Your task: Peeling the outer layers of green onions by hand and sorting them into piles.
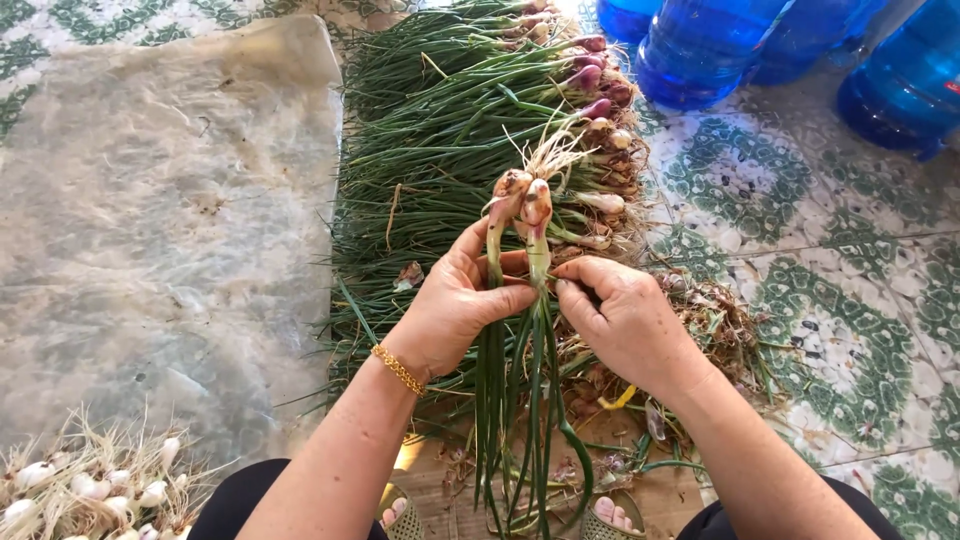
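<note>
Two spring onions (528, 215), bulbs up and root tufts uppermost, stand at the centre of my view; every place below is given from them.

- My left hand (455, 305): just below the bulbs, fingers and thumb clamped round both stalks. I judge the grip sits this high so the bulbs stay steady while the long green leaves hang free toward my lap. A gold chain bracelet (399, 369) sits on the wrist.
- My right hand (625, 320): just right of the stalks, fingertips pinched together at the stalk below the bulbs, apparently on a strip of outer skin; whether skin is actually caught between them I cannot tell.
- Heap of spring onions (450, 140): directly behind the held pair, laid flat in one direction with bulbs to the right and leaves to the left, which keeps each bulb within reach.
- Pile of peelings and dry trimmings (715, 325): right of and below the held pair, beside my right hand, where the scraps seem to be dropped.
- Plastic sheet (160, 220): well to the left, spread over the floor, wrinkled and translucent.
- Heap of white cleaned bulbs with roots (90, 490): far lower left, on the near edge of the sheet, kept apart from the untrimmed heap.
- Blue water bottles (700, 45): beyond the pair to the upper right, standing on the patterned tile floor (860, 290).
- Sandals (615, 515): below the hanging leaves, toes showing.
</note>
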